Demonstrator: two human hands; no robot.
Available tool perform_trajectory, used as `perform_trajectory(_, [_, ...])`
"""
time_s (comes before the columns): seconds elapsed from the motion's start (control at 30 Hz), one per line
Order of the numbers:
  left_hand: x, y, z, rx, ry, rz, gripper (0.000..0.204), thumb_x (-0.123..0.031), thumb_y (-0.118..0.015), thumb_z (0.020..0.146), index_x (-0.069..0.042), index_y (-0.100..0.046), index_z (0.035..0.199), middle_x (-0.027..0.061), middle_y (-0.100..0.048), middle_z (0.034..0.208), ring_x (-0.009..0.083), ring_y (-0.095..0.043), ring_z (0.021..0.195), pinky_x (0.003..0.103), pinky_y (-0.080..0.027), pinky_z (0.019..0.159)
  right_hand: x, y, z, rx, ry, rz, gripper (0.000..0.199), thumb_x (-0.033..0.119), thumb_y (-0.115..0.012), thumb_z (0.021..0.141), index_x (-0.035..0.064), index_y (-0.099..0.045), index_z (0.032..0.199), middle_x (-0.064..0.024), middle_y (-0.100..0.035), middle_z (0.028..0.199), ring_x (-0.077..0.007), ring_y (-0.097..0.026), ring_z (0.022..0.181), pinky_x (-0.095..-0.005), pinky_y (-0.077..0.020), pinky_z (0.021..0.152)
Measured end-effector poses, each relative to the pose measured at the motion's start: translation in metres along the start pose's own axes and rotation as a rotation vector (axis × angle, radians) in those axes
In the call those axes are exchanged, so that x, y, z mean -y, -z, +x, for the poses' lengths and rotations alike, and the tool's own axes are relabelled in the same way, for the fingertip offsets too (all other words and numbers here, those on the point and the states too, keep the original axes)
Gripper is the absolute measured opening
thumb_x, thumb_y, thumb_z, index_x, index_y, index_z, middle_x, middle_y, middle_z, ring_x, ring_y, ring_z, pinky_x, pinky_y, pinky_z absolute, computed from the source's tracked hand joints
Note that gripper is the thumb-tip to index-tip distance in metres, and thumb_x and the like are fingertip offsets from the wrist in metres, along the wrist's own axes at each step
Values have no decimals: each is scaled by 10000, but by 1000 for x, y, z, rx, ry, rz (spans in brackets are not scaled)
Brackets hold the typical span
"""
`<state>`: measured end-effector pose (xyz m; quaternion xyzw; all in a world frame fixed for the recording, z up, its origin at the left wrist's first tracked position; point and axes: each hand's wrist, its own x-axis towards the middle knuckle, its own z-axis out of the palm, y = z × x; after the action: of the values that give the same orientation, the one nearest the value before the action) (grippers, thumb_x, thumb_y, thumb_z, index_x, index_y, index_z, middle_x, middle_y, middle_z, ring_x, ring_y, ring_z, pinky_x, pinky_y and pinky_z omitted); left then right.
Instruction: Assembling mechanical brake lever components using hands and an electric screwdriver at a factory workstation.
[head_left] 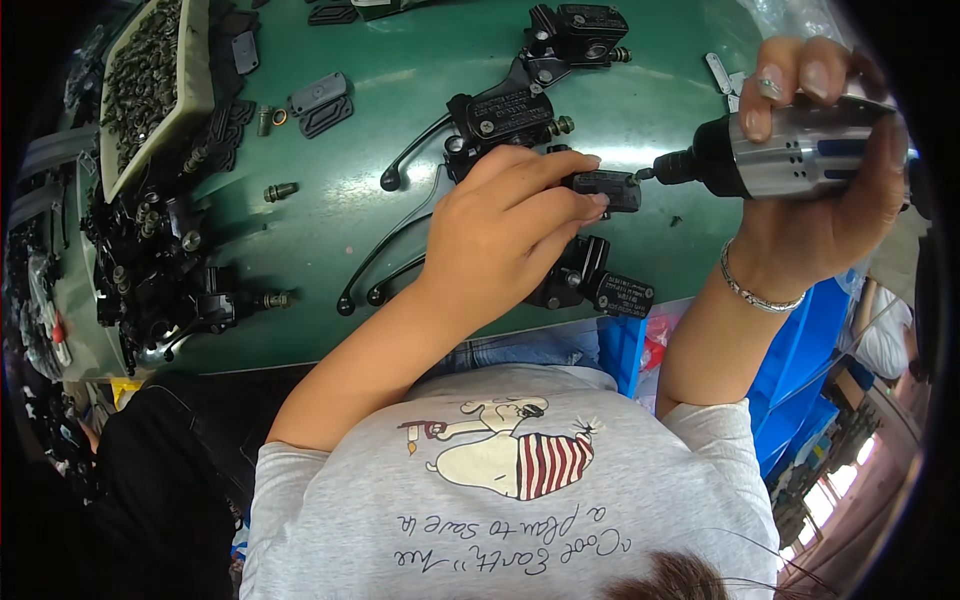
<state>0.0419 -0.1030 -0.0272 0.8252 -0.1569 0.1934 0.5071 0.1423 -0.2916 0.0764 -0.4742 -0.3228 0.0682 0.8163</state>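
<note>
On the green table (330, 240) stands one pale bin (194, 75). The hands are apart: the right hand (815, 225) grips one silver power screwdriver (800, 155); the left (505, 215) pinches one black housing (610, 190) between fingers and thumb, between both hands, just beside the bit. Three similar housings (505, 112) surround it. Two bolts (281, 192) and one coppery ring (279, 122) lie leftward.
</note>
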Motion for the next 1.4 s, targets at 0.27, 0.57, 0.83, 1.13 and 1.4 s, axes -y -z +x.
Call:
perform_trajectory(0.27, [-2,2,-1,0,11,-58,189,-14,-787,687,-58,-715,857,71,-725,1073,233,-621,813,317,-500,720,-9,-7,-1,-35,-2,21,363,332,-477,985,42,-559,1186,-122,-523,1019,-266,-470,945,-326,-447,689])
perform_trajectory(0.57, [-1,1,-1,5,1,-51,181,-23,-786,689,-58,-710,850,73,-727,1074,232,-618,821,316,-502,724,-1,11,1,45,-102,-12,384,345,-488,983,54,-559,1223,-114,-516,1026,-261,-480,942,-318,-448,686])
perform_trajectory(0.83, [0,1,-4,20,11,-24,121,-110,-744,744,-117,-719,862,18,-706,1077,233,-631,876,328,-539,698,-10,9,7,207,-19,-149,426,374,-510,974,64,-555,1263,-104,-510,1019,-254,-482,919,-309,-449,684])
perform_trajectory(1.13, [-1,2,-3,19,-2,-53,151,-23,-762,697,-59,-701,831,74,-725,1078,251,-609,822,324,-505,722,-6,5,11,286,-75,-128,464,398,-536,959,50,-550,1266,-97,-511,978,-250,-478,902,-305,-446,658])
perform_trajectory(1.4, [4,1,-5,11,-19,-39,146,-107,-759,731,-109,-718,870,44,-701,1072,247,-626,894,335,-538,702,-4,11,6,257,-67,-175,421,386,-551,952,61,-551,1220,-73,-508,924,-228,-472,867,-299,-418,634])
